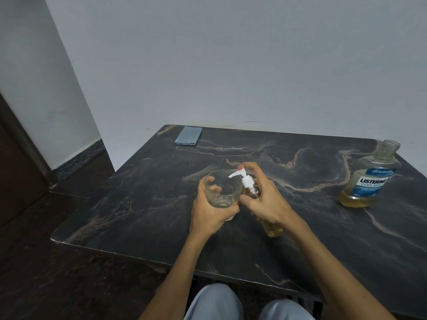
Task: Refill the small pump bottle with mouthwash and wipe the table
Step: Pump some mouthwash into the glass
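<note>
Here right hand grips pump bottle, left hand holds glass

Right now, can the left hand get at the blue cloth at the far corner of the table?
Probably yes, but not at once. The left hand grips the glass, so it must put that down first. The table between it and the blue cloth looks bare, though the cloth lies far off.
</note>
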